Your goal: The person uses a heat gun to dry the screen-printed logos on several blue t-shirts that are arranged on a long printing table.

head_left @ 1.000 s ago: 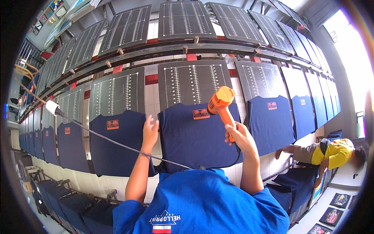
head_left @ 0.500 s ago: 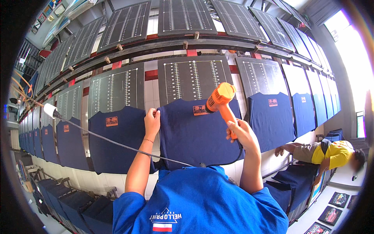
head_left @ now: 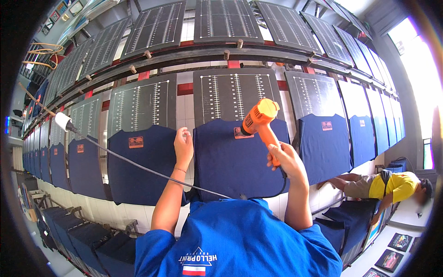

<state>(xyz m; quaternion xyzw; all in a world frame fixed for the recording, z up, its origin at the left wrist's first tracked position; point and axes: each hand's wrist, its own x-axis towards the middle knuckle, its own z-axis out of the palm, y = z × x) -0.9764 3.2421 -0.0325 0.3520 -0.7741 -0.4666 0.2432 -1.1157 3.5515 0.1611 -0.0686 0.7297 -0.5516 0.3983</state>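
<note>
My right hand [head_left: 287, 159] is wrapped round the handle of an orange heat gun [head_left: 264, 121]. Its dark nozzle points left and down, just over the small orange print [head_left: 242, 133] near the neckline of a navy shirt [head_left: 235, 166]. This shirt lies flat over a dark board [head_left: 226, 99] marked with white scale lines. Beside the shirt's left edge is my left hand [head_left: 183, 147], its fingers curled with nothing visible in them. A grey power cord [head_left: 138, 162] with a white connector [head_left: 61, 121] runs across my left forearm.
More boards with navy shirts [head_left: 145, 152] stretch to both sides. A dark rail [head_left: 203, 54] with short pegs runs beyond them, followed by bare marked boards [head_left: 226, 21]. At the right, a person in a yellow top [head_left: 399, 187] leans over dark cloths [head_left: 353, 217].
The whole view has shifted slightly, so the boards appear a little farther right and lower. The fingers of my left hand have loosened slightly. The heat gun stays over the same print.
</note>
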